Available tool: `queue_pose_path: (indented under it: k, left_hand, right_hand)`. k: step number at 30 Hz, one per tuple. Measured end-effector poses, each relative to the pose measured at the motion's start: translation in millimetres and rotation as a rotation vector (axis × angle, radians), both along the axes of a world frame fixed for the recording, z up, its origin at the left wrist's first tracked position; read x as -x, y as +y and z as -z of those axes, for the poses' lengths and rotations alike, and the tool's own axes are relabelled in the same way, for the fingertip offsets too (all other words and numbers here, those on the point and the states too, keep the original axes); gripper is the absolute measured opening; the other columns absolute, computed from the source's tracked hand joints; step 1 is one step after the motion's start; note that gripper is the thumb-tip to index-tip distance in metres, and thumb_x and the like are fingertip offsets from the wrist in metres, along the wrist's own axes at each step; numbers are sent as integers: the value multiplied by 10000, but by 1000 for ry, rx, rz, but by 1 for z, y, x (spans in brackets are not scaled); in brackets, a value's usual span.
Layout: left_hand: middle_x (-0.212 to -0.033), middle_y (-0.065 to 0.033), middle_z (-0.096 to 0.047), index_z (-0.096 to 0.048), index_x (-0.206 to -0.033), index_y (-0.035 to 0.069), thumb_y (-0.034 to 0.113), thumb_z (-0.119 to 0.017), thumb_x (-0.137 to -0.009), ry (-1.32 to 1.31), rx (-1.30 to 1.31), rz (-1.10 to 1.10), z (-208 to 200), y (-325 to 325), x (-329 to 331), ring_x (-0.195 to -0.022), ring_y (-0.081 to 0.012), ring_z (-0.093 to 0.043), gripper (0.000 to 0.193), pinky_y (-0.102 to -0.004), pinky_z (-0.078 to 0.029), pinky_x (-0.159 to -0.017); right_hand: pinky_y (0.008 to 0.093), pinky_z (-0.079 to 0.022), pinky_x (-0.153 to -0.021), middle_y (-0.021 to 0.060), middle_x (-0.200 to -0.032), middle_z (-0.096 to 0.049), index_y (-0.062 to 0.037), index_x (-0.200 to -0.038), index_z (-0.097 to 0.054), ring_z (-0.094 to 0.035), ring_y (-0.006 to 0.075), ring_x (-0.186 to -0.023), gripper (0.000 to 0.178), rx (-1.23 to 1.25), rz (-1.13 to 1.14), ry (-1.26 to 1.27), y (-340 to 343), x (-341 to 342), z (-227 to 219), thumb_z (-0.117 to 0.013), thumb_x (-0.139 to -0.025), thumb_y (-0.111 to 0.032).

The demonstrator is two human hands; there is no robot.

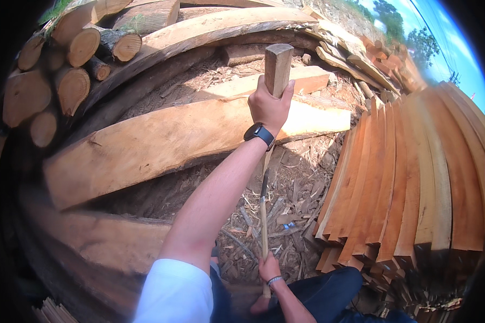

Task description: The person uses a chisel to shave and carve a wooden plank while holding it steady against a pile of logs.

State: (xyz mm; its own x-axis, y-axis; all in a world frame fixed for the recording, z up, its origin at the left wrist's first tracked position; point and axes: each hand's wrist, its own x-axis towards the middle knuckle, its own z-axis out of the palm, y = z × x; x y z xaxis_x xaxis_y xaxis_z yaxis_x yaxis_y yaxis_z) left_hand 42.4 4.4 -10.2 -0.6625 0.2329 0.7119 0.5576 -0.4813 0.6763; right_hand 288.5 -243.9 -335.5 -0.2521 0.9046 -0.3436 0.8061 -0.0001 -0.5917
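Round logs (70,81) lie stacked far left, thick slabs (161,140) ahead, sawn boards (415,183) stacked on the right.

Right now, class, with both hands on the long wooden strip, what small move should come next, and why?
Probably lower the far end gently onto the pale slab just below it. The left hand grips the wooden strip near its top and the right hand grips its thin lower end, so the hands alone seem to carry it. The slab looks like the nearest support.
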Motion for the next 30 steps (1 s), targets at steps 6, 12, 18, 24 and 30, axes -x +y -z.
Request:
queue_pose_path:
  k: [6, 12, 18, 24, 30]
  left_hand:
    - [-725, -201, -683, -608, -960, 10, 368, -765, -806, -27, 15, 14, 0, -1, -1, -710, -381, -698, 421, -438, -551, -633]
    - [-744, -157, -701, -616, -1002, -5, 254, -764, -802, 7, 42, 208, -5, 5, 13, -691, -273, -708, 359, -361, -546, -631]
    - [-800, -112, -709, -647, -1014, -32, 173, -677, -898, -177, 26, 741, -12, 14, 39, -710, -144, -679, 238, -291, -532, -638]
    - [-715, -124, -692, -656, -855, -60, 208, -645, -932, -101, 33, 291, -3, 19, 32, -659, -176, -674, 280, -322, -517, -618]
    - [-675, -93, -678, -657, -762, -32, 212, -628, -944, -39, 61, 280, -3, 17, 32, -633, -152, -667, 306, -301, -536, -615]
  right_hand:
    - [518, -525, -552, 241, -695, -628, 36, -1007, -462, -641, 405, -575, 249, 12, 33, 71, -3, 7, 8, -563, -939, -181]
    - [365, -419, -333, 45, -585, -466, -48, -997, -427, -464, 154, -376, 170, 526, 205, 453, 18, -2, -22, -538, -985, -176]
    - [290, -315, -320, -11, -565, -357, -114, -980, -441, -318, 96, -357, 130, 874, 305, 789, 42, -17, -61, -517, -1007, -216]
    - [275, -337, -315, -9, -556, -363, -126, -956, -435, -348, 104, -349, 144, 1350, 452, 1692, 48, -19, -47, -498, -1016, -239]
    - [335, -425, -328, 42, -568, -452, -49, -919, -402, -470, 157, -365, 197, 433, 267, 587, 32, -4, -48, -518, -995, -189]
